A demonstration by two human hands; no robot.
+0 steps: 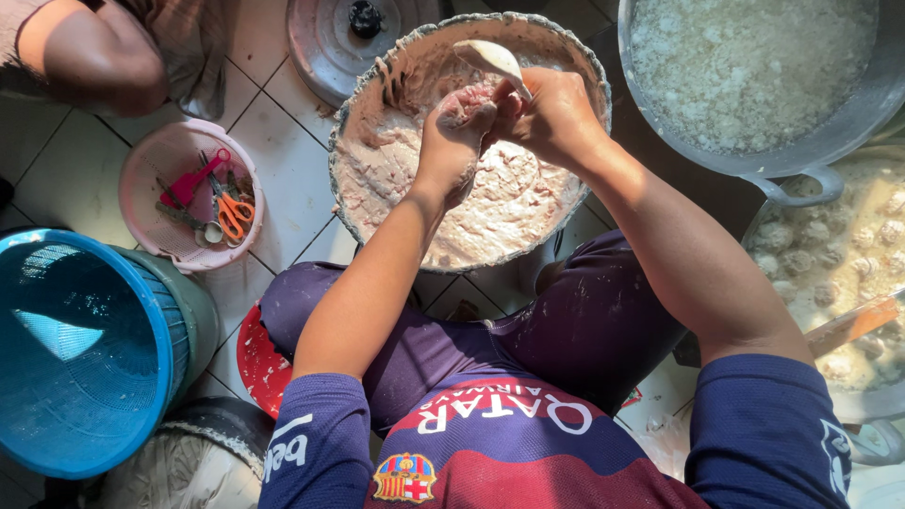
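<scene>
Pinkish paste fills the big basin [377,123] on the tiled floor. Left hand [459,127] is fisted round a lump of paste [500,203], squeezing it up thru thumb & forefinger; right hand [550,111] grips a spoon [490,57] just above the fist. Formed balls [830,254] float in a pot at far right (several done), but the basin looks well over half full, so lots left. Pink basket [151,160] w/ scissors [231,212] sits to the left.
</scene>
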